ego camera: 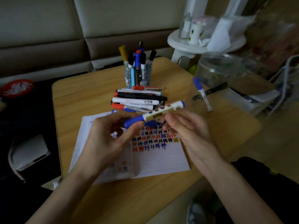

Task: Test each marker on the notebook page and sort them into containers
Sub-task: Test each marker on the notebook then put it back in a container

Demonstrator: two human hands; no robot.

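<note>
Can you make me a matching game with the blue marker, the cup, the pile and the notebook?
1. blue marker
2. cup
3. pile
4. notebook

A. holds standing markers
B. held by left hand and right hand
C. has coloured marks on it
D. lies between cup and notebook

Pairs: 1-B, 2-A, 3-D, 4-C

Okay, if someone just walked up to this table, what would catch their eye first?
Most likely the blue-capped marker held over the middle of the table, the left hand gripping its cap and the right hand pinching its barrel. Right beneath lies the notebook, its page filled with rows of blue, red and black test marks. Behind it sit a pile of markers and a pen cup bristling with more.
</note>
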